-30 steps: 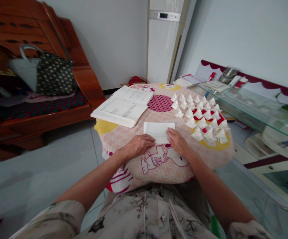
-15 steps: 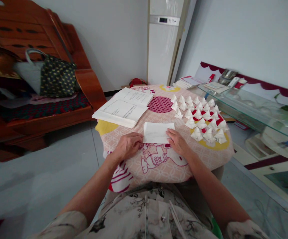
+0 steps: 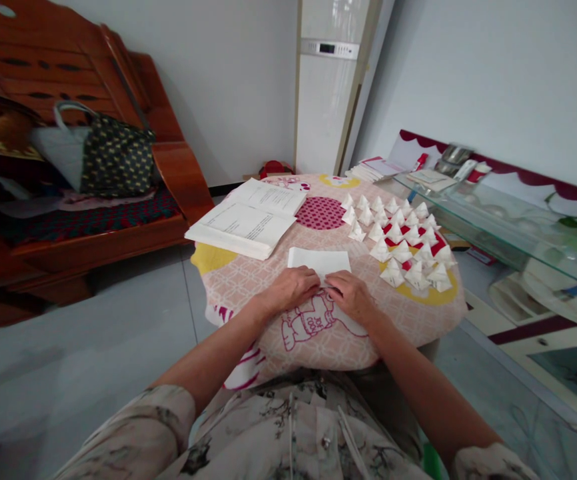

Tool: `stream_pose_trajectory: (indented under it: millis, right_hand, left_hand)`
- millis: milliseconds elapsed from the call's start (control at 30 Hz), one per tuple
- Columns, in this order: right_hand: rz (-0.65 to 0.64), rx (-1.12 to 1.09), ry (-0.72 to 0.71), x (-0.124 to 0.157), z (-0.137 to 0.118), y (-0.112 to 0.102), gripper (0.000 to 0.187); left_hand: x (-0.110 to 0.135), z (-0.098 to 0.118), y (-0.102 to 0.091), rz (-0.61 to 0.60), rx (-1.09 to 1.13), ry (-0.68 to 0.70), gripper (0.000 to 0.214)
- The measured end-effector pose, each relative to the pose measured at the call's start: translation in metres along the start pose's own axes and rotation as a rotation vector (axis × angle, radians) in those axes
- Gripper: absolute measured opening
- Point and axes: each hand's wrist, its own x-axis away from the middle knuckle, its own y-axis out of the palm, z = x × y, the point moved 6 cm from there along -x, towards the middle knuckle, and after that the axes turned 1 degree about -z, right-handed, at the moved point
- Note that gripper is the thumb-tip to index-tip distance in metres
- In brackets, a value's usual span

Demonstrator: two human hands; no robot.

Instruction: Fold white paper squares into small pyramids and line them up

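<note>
A small sheet of white paper (image 3: pixel 321 259) lies on the patterned tablecloth in front of me, its near edge partly hidden by my fingers. My left hand (image 3: pixel 296 288) has its fingers curled over the near edge of the paper, left of the middle. Close beside it, my right hand (image 3: pixel 351 297) grips the same edge on the right side with its fingertips. The two hands nearly meet at the middle of that edge. Several folded white paper pieces (image 3: pixel 401 233) with pointed tops stand in rows to the right.
An open book (image 3: pixel 248 223) lies at the table's left. A stack of papers (image 3: pixel 376 168) sits at the back right. Beside the round table, a glass shelf (image 3: pixel 493 210) holds metal bowls (image 3: pixel 454 159). A wooden bench (image 3: pixel 181 180) with bags stands to the left.
Both hands have come together at the paper's near edge, the left moving right from beside the paper and the right moving slightly nearer to me. The fingers now cover that edge.
</note>
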Motion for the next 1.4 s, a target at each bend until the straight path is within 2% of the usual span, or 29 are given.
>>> stream_pose_trajectory:
  millis: [133,267,400,533,667,1033,1133,1300,1400]
  right_hand:
    - [0.041,0.12,-0.031,-0.006,-0.01,-0.003,0.02]
    - [0.158,0.197,-0.033,-0.011,-0.017,-0.01,0.023]
    - [0.242,0.221,-0.053,-0.014,-0.023,-0.014,0.024]
    - [0.285,0.226,-0.075,-0.014,-0.025,-0.016,0.023]
    - [0.295,0.2,-0.037,-0.011,-0.017,-0.021,0.021]
    - [0.513,0.117,0.199,0.01,0.022,-0.051,0.017]
    - [0.469,0.062,0.188,0.006,0.016,-0.049,0.014]
    - [0.297,0.018,0.038,-0.006,-0.004,-0.03,0.017]
    - [0.293,0.002,0.028,-0.006,-0.002,-0.027,0.024]
  left_hand:
    - [0.0,-0.001,-0.003,0.115,-0.043,-0.042,0.016]
    - [-0.003,0.002,-0.007,0.249,-0.063,-0.052,0.012]
    - [-0.004,0.005,-0.009,0.332,-0.085,-0.062,0.013]
    - [-0.002,0.005,-0.01,0.335,-0.075,-0.065,0.015]
    - [0.001,0.001,-0.014,0.334,-0.057,-0.099,0.015]
    - [0.008,-0.013,-0.018,0.382,-0.038,-0.176,0.019]
    - [0.008,-0.012,-0.018,0.38,-0.026,-0.173,0.017]
    - [0.006,-0.007,-0.017,0.357,0.021,-0.135,0.013]
    - [0.007,-0.008,-0.018,0.378,0.019,-0.132,0.013]
